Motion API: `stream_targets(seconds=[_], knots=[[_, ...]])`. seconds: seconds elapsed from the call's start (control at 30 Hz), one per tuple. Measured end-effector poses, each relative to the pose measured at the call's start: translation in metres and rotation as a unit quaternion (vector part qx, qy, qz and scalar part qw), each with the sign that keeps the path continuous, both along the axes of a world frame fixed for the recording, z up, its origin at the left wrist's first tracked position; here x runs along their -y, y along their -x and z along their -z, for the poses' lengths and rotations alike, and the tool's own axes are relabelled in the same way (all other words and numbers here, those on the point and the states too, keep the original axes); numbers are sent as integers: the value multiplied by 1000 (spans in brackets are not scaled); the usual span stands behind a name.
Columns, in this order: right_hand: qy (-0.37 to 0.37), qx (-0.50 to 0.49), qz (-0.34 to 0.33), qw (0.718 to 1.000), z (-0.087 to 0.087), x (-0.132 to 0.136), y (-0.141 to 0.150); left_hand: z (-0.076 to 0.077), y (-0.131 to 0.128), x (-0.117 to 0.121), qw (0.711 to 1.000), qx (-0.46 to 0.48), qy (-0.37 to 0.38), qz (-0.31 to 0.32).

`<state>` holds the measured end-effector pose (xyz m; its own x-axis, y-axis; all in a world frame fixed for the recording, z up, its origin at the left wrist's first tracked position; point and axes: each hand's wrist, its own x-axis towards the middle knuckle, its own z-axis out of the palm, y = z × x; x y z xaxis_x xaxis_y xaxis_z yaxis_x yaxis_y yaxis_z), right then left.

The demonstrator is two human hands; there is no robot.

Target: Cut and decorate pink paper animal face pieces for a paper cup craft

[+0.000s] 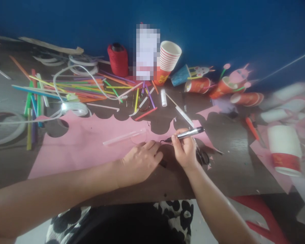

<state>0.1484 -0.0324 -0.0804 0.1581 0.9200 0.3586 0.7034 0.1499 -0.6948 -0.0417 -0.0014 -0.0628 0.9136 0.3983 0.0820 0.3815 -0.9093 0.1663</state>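
My right hand is closed round a silver-and-black marker, its dark tip pointing left and down at the pink paper. With bent fingers, my left hand holds the paper down close to the marker tip. Scalloped cut-outs run along the sheet's far edge. Lying on it are a clear straw-like strip and a faint round shape, partly covered by my left hand. A small dark object shows beside my left fingertips. Behind my right wrist, scissors handles are partly visible.
Colourful sticks and a coiled white tube spread at the left back. A red thread spool, stacked paper cups and a glue stick stand or lie behind the paper. Another paper cup is at right.
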Motion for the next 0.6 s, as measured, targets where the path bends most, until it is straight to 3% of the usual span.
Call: stream_targets(seconds=[0.2,0.6], knots=[[-1,-42,2,999,1,1,1,1,1,1,1000,-1,-3,1],[-4,-8,-34,999,-3,-1,5,1,0,1,1000,1,-6,4]])
